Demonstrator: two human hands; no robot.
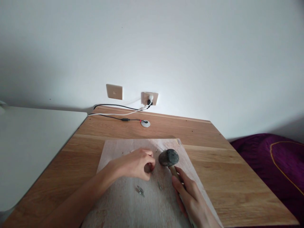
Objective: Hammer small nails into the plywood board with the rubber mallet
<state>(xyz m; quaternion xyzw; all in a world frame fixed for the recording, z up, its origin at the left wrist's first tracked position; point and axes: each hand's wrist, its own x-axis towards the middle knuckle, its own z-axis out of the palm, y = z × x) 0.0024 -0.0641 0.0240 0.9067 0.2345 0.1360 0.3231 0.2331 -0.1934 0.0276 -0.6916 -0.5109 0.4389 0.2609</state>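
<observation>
Right grip: right hand (190, 198) clamped round the handle (174, 172) of the hammer (168, 157), fingers wrapped close below the head.
Left grip: left hand (135, 164) with fingertips pinched together against the board (118, 148); what they pinch is too small to tell.
Hammer position: dark head over the board's middle, just beside the left fingertips, handle running back toward the board's near right edge.
Handling, judged: head-heavy and stiff; the wooden handle is the place to hold, and looks dry rather than slippery.
Hand pose: left forearm crosses the board from its near left corner, wrist low; right wrist enters at the near right corner, palm down.
Loose nails (140, 190): lying flat on the board, near the left hand, apart from the hammer.
Counter (225, 177): wooden, carries the board.
Beyond the board: cables (118, 117) on the counter's far edge, running to a wall socket (149, 98).
Right of the board: purple bed (273, 158), well apart.
</observation>
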